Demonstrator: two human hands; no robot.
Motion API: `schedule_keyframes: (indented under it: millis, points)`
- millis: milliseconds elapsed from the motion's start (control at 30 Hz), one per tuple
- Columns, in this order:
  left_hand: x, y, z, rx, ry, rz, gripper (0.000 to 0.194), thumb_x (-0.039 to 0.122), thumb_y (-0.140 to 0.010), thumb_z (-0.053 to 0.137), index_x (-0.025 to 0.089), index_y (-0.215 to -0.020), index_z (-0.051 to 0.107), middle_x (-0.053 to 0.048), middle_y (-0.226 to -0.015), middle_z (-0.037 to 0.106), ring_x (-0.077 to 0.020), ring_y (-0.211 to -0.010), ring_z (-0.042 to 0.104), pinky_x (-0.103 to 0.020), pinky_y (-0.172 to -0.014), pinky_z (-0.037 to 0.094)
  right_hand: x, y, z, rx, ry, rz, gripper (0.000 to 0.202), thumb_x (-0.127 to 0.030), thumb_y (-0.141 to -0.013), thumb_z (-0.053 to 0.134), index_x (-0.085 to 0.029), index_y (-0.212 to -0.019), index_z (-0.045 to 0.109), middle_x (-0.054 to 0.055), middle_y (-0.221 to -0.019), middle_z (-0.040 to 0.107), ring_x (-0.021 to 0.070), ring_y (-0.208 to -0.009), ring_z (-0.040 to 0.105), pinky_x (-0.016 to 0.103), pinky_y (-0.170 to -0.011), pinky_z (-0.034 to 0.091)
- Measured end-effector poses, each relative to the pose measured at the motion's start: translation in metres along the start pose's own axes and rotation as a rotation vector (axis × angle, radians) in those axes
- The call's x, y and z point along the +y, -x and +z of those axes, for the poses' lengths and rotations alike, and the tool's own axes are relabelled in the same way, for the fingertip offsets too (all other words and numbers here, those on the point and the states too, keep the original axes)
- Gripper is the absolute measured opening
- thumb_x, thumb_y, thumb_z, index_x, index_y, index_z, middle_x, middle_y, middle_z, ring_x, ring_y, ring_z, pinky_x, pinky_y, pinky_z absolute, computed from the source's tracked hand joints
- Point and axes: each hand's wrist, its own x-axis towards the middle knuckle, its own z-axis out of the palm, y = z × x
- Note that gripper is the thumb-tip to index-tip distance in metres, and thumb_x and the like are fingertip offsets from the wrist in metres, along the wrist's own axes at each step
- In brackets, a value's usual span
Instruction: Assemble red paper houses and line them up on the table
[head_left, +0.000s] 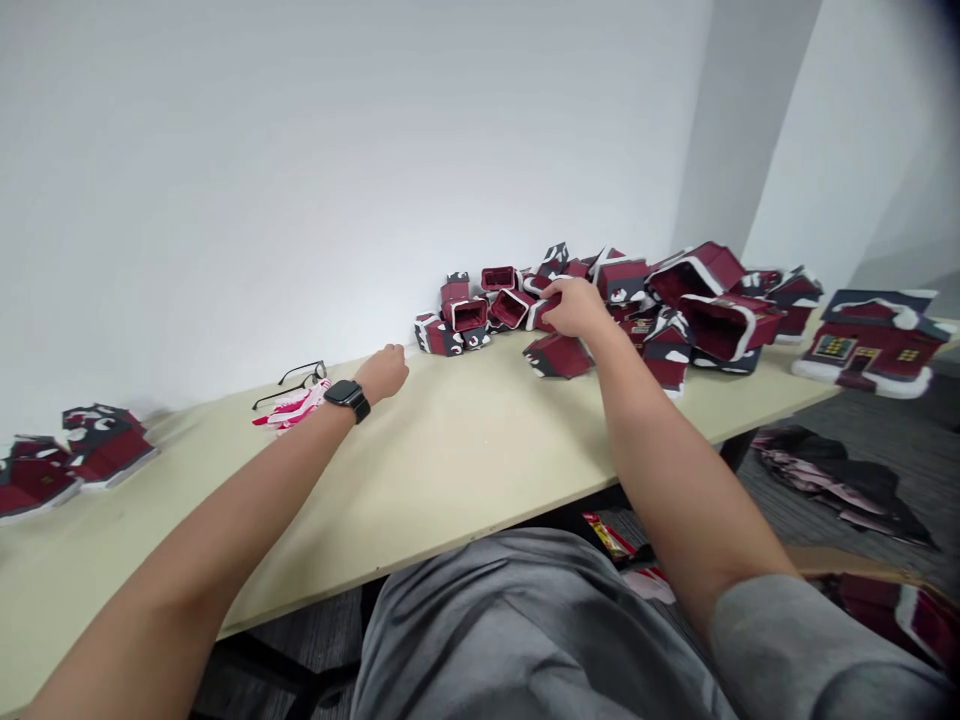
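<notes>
My right hand (pixel 576 306) reaches into a pile of small toy houses on the far side of the table, its fingers closed at a small dark red house (pixel 535 316) with a white rim. Just below that hand a dark red house (pixel 559 356) with a dark roof lies tipped over on the tabletop. My left hand (pixel 382 373), with a black watch on its wrist, is curled into a loose fist over the table near the wall. Nothing shows in it. Left of the pile, an open-bottomed house (pixel 469 315) lies on its side.
Larger houses (pixel 731 325) are heaped at the right, with one upright house (pixel 874 345) at the table's end. Eyeglasses (pixel 300 382) and pink-and-white gloves (pixel 289 410) lie left. Two houses (pixel 105 445) stand far left. A cardboard box (pixel 847 563) is below right.
</notes>
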Motion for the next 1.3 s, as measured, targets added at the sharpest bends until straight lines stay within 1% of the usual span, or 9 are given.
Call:
schedule_keyframes:
  millis: [100, 300, 467, 600, 667, 800, 933, 1100, 1300]
  points:
    - [0.009, 0.031, -0.008, 0.066, 0.059, 0.107, 0.038, 0.02, -0.106, 0.031, 0.006, -0.126, 0.06, -0.022, -0.122, 0.065, -0.0283, -0.108, 0.068, -0.039, -0.096, 0.051, -0.012, 0.008, -0.003, -0.159, -0.116, -0.14, 0.042, -0.024, -0.076, 0.074, -0.017, -0.118, 0.075, 0.012, -0.124, 0.071, 0.0302, -0.111, 0.065, 0.044, -0.104, 0.05]
    - [0.001, 0.099, -0.01, 0.218, 0.312, 0.271, 0.032, 0.034, -0.104, 0.045, 0.016, -0.124, 0.063, -0.013, -0.119, 0.069, -0.027, -0.098, 0.069, -0.04, -0.088, 0.053, -0.048, 0.029, 0.012, -0.594, -0.17, -0.45, 0.081, -0.039, -0.075, 0.082, -0.028, -0.15, 0.055, 0.008, -0.161, 0.048, 0.0334, -0.147, 0.045, 0.045, -0.121, 0.038]
    - [-0.017, 0.113, 0.001, 0.303, 0.438, 0.07, 0.044, 0.037, -0.105, 0.042, 0.017, -0.141, 0.056, -0.01, -0.103, 0.076, -0.0272, -0.088, 0.072, -0.04, -0.08, 0.054, -0.076, 0.052, 0.023, -0.508, 0.032, -0.411, 0.103, -0.059, -0.073, 0.085, -0.026, -0.16, 0.041, 0.015, -0.174, 0.018, 0.0423, -0.161, 0.005, 0.06, -0.127, 0.017]
    - [-0.027, 0.107, 0.014, 0.305, 0.645, -0.006, 0.041, 0.036, -0.104, 0.044, 0.018, -0.14, 0.051, -0.011, -0.11, 0.077, -0.0257, -0.096, 0.075, -0.039, -0.083, 0.056, -0.092, 0.072, 0.024, -0.551, 0.235, -0.455, 0.102, -0.042, -0.066, 0.093, -0.033, -0.156, 0.046, 0.01, -0.176, 0.008, 0.0494, -0.16, -0.002, 0.076, -0.122, 0.007]
    - [-0.029, 0.105, 0.018, 0.308, 0.738, -0.006, 0.032, 0.036, -0.104, 0.043, 0.019, -0.129, 0.054, -0.012, -0.116, 0.076, -0.0249, -0.102, 0.075, -0.039, -0.086, 0.056, -0.096, 0.079, 0.03, -0.578, 0.382, -0.415, 0.098, -0.035, -0.063, 0.094, -0.031, -0.151, 0.052, 0.013, -0.175, 0.011, 0.0543, -0.158, 0.002, 0.083, -0.117, 0.006]
    - [-0.028, 0.104, 0.022, 0.268, 0.945, -0.004, 0.028, 0.041, -0.104, 0.043, 0.02, -0.118, 0.055, -0.013, -0.124, 0.072, -0.023, -0.101, 0.074, -0.04, -0.089, 0.058, -0.094, 0.076, 0.042, -0.533, 0.393, -0.454, 0.066, -0.028, -0.067, 0.09, -0.022, -0.129, 0.068, 0.019, -0.163, 0.037, 0.0554, -0.146, 0.033, 0.071, -0.109, 0.042]
    - [-0.028, 0.104, 0.026, 0.258, 0.981, 0.019, 0.03, 0.042, -0.104, 0.042, 0.02, -0.116, 0.058, -0.012, -0.124, 0.07, -0.0234, -0.106, 0.071, -0.042, -0.096, 0.056, -0.084, 0.061, 0.038, -0.579, -0.004, -0.435, 0.056, -0.04, -0.073, 0.087, -0.021, -0.123, 0.07, 0.014, -0.14, 0.063, 0.0402, -0.128, 0.058, 0.054, -0.11, 0.048]
    - [-0.03, 0.104, 0.03, 0.318, 0.826, 0.054, 0.028, 0.037, -0.103, 0.045, 0.021, -0.114, 0.064, -0.009, -0.122, 0.071, -0.0241, -0.114, 0.065, -0.042, -0.102, 0.051, -0.072, 0.053, 0.038, -0.847, -0.67, -0.043, 0.044, -0.049, -0.083, 0.08, -0.025, -0.119, 0.07, 0.009, -0.131, 0.072, 0.0306, -0.115, 0.069, 0.048, -0.104, 0.055]
    - [-0.028, 0.104, 0.033, 0.382, 0.752, 0.046, 0.028, 0.032, -0.102, 0.047, 0.021, -0.115, 0.069, -0.01, -0.121, 0.067, -0.0229, -0.109, 0.063, -0.038, -0.093, 0.053, -0.065, 0.051, 0.058, -0.951, -0.831, 0.11, 0.029, -0.046, -0.085, 0.081, -0.022, -0.1, 0.072, 0.008, -0.121, 0.076, 0.0276, -0.114, 0.07, 0.047, -0.108, 0.054]
